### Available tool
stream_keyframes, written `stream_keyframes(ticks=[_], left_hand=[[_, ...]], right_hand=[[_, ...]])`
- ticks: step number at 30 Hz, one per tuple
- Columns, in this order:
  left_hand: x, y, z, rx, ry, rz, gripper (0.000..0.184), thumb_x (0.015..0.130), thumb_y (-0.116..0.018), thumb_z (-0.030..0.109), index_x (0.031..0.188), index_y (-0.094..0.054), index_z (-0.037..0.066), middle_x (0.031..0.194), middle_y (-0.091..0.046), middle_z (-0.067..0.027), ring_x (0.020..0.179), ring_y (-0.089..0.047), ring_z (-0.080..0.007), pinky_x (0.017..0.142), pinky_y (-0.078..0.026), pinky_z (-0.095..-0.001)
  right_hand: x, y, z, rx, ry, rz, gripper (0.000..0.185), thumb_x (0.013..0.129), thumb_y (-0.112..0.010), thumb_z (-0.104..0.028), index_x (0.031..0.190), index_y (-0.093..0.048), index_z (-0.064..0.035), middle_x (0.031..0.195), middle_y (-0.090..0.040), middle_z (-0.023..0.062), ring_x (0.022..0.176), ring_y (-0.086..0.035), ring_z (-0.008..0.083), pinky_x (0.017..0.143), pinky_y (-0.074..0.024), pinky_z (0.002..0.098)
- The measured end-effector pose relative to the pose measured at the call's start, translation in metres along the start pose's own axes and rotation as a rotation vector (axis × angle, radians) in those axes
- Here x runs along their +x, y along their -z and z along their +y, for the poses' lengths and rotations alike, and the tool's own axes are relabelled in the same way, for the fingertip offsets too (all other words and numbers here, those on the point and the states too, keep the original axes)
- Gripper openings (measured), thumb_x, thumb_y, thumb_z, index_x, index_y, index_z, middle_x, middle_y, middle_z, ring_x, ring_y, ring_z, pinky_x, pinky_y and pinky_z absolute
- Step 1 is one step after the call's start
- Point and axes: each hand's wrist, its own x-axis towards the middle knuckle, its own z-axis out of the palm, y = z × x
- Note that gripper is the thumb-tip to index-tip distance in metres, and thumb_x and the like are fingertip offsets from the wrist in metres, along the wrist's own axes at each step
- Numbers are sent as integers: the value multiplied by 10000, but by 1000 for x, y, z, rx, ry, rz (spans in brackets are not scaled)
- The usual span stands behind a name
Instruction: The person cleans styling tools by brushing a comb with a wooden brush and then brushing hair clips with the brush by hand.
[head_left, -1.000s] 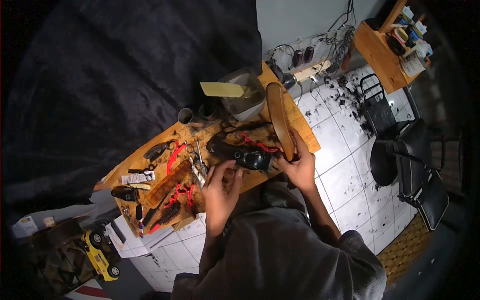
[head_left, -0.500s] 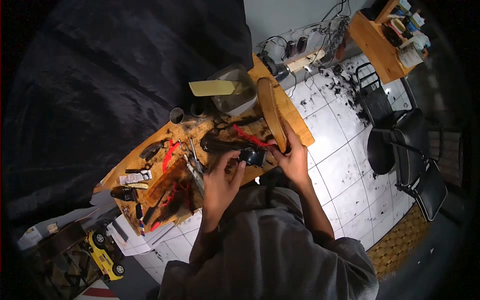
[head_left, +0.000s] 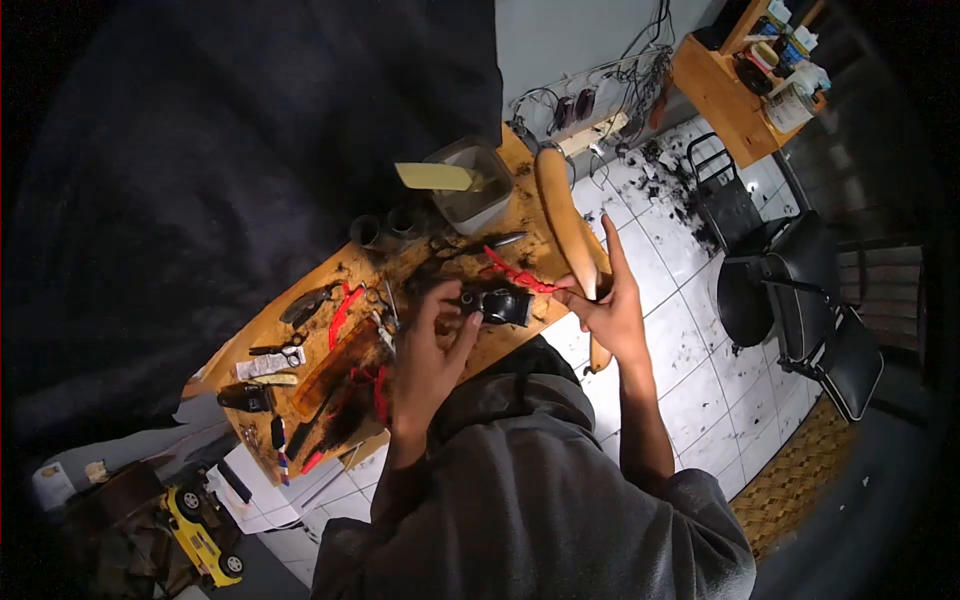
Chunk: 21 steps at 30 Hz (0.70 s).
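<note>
Clearly | long brown piece (head_left: 564, 212) | in right grip (head_left: 614, 314) | mostly jutting out

- so it's one cam, worn on the head, looking from above the wearer's own grey top (head_left: 530, 510), which fills the bottom middle
- faces forward but pretty steeply down, so you get the desk (head_left: 524, 208) from above plus the tiled floor (head_left: 690, 330) past its right end
- desk sits slanted in the shot: left end low, right end high, dark cloth (head_left: 250, 180) beyond the far long edge
- about arm's reach away, left grip (head_left: 440, 330) over the near long edge, right grip (head_left: 612, 305) by the near right corner
- super wide lens, rounded dark corners, fits the desk end to end
</note>
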Motion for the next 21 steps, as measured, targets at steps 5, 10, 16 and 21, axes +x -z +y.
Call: stream_keyframes(ticks=[5,10,16,21], left_hand=[[-11,20,-12,-227,-125,-1,739,827,-688,69,1428,-259,63,1384,-410,-156,1082,-527,-191,905,-449,-331],[-41,47,-44,-354,-223,17,513,831,-651,-27,1307,-464,14,1227,-571,-130,963,-610,-157,801,-509,-271],[-77,70,-73,-395,-180,303,290,844,-637,-33,1118,-541,-21,1055,-638,-106,982,-605,-161,862,-478,-277],[-88,69,-97,-445,-122,617,265,824,-670,-14,1068,-568,-23,1028,-640,-96,940,-606,-147,836,-480,-274]], right_hand=[[-25,-8,-46,87,-38,-168,925,715,-703,101,1471,-197,-70,807,-677,84,563,-559,56,399,-384,187],[-42,-49,-60,119,-27,-380,920,706,-720,89,1462,-215,-51,806,-677,82,545,-541,46,415,-387,173],[-51,-113,-46,-4,226,-177,569,868,-638,-48,1368,-374,18,821,-617,64,527,-502,44,411,-391,178],[-73,-136,-51,127,31,-533,391,912,-593,-147,1243,-470,20,740,-567,34,453,-488,70,412,-383,210]])
